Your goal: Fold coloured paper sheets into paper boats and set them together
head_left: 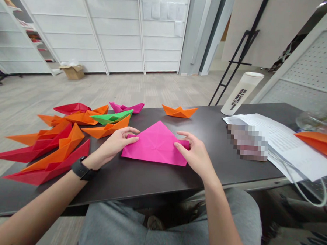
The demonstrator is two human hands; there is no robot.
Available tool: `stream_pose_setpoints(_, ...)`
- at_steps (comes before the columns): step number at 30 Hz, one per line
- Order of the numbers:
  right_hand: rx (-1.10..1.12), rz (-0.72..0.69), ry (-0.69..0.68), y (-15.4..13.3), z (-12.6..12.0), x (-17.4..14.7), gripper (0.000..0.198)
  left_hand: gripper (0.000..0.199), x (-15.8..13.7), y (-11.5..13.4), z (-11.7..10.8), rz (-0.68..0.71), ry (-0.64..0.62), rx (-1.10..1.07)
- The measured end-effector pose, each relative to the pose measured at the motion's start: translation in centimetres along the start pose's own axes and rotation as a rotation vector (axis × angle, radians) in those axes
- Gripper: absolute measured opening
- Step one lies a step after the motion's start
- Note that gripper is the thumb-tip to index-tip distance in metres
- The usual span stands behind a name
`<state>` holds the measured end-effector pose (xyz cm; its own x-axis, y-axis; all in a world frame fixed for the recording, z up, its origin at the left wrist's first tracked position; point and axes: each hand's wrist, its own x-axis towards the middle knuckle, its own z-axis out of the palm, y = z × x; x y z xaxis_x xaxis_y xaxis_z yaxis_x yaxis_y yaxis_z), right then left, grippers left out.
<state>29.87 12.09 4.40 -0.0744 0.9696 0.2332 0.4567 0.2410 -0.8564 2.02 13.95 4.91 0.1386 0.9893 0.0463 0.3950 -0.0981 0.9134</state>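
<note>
A pink sheet of folded paper (155,146) lies on the dark table in front of me, its top folded to a point and its lower edge straight. Crease lines run across its middle. My left hand (123,139) grips the sheet's left side, thumb on top and fingers behind the edge. On the opposite side, my right hand (191,149) holds the right edge in the same way, thumb on the paper. Beyond the sheet stands an orange paper boat (179,111). Close to my left hand is another orange boat (107,128), with a green boat (111,116) behind it.
Several red and orange paper boats (48,145) crowd the table's left side, with a magenta boat (127,107) at the far edge. To the right are a white cylinder (241,94), printed sheets (279,137), a white cable (324,191), orange paper (321,143) and a glass vase (311,119).
</note>
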Motion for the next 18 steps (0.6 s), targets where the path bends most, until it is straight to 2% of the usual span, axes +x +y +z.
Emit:
stream_pose_setpoints(3, -0.226, 0.008, 0.027, 1.4, 0.4, 0.3, 0.033, 0.042, 0.1, -0.9, 0.1, 0.021, 0.026, 0.108)
stream_pose_setpoints(8, -0.411, -0.093, 0.02, 2.6, 0.7, 0.4, 0.024, 0.033, 0.1, -1.7, 0.1, 0.133, 0.068, 0.315)
stream_pose_setpoints(10, -0.47, -0.136, 0.029, 2.6, 0.7, 0.5, 0.021, 0.028, 0.2, -1.7, 0.1, 0.21, 0.048, 0.375)
stream_pose_setpoints(12, -0.51, -0.216, 0.028, 2.3, 0.5, 0.5, 0.02, 0.016, 0.2, -1.4, -0.1, 0.297, -0.028, 0.421)
stream_pose_setpoints(13, -0.516, -0.271, 0.007, 2.0, 0.4, 0.4, 0.021, 0.012, 0.1, -1.3, -0.2, 0.336, -0.084, 0.437)
stream_pose_setpoints(15, -0.495, -0.368, -0.097, 1.3, 0.1, 0.2, 0.025, 0.015, 0.0, -1.1, -0.4, 0.393, -0.186, 0.458)
stream_pose_setpoints(18, -0.4, -0.456, -0.347, 0.1, -0.4, -0.7, 0.03, 0.025, -0.3, -0.7, -0.8, 0.429, -0.291, 0.467)
